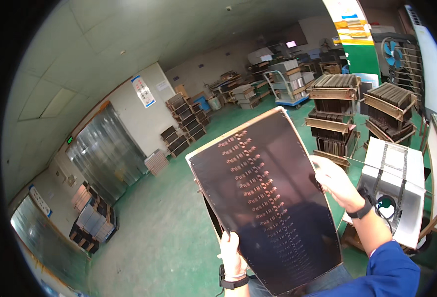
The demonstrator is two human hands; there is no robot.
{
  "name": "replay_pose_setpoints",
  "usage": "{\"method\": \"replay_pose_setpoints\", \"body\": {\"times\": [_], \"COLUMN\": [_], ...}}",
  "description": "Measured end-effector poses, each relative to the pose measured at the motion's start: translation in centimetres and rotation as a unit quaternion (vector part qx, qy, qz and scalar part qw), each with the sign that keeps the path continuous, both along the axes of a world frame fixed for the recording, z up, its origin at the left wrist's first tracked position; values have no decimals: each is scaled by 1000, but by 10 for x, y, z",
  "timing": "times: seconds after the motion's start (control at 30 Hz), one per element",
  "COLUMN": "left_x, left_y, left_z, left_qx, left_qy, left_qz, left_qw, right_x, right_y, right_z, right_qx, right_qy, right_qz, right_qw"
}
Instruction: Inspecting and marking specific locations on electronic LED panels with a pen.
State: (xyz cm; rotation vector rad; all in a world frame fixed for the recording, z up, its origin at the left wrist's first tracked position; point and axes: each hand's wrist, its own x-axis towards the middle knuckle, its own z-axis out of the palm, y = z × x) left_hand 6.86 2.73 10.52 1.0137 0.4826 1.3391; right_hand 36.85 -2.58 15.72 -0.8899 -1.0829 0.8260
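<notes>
Head view, sheet: a large dark glossy sheet [268,203] with pale edges is held up in the middle of the picture, tilted, its far end leaning to the right. Rows of small pale marks run down its face from the far end to the near end.
Head view, left hand: the left hand [231,255] clasps the sheet at its near left edge, fingers curled onto the dark face; a black watch sits on the wrist.
Head view, right hand: the right hand [334,180] grips the right edge of the sheet about halfway along, closed on it. A black wristband and a blue sleeve [391,274] follow toward the near right corner.
Head view, second panel: a thin dark edge [213,215] shows just behind the sheet on its left side; whether it is a separate sheet I cannot tell.
Head view, right side: a white machine [401,168] with a round opening stands just right of the right hand. Beyond it, wooden racks [334,106] hold stacks of dark plates.
Head view, far: a green floor [159,232] spreads left and far, with stacked pallets [188,119] along the wall, a trolley [287,89], and a metal-clad door [107,153] at the left.
</notes>
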Motion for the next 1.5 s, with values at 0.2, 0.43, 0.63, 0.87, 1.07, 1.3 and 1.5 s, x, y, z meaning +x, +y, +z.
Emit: {"method": "replay_pose_setpoints", "body": {"times": [0.2, 0.43, 0.63, 0.87, 1.07, 1.3, 1.5], "left_x": [12, 11, 11, 9, 7, 9, -2], "left_y": [-18, -18, -24, -24, -23, -23, -28], "left_z": [-15, -31, -46, -43, -49, -55, -43], "left_qx": [9, 19, 33, 10, 16, 14, 22], "left_qy": [131, 168, 162, 151, 140, 104, 18], "left_qz": [114, 74, 77, 23, 29, 38, 5], "left_qw": [985, 983, 983, 988, 990, 994, 1000], "right_x": [23, 46, 46, 41, 34, 30, 32], "right_y": [23, -4, 7, 5, 6, -7, -15], "right_z": [47, 84, 71, 65, 66, 77, 60], "right_qx": [189, 85, 49, 23, 25, 102, 239], "right_qy": [-245, -567, -570, -574, -580, -498, -269], "right_qz": [-192, -159, -119, -153, -160, -178, -231], "right_qw": [931, 804, 812, 804, 798, 842, 904]}}
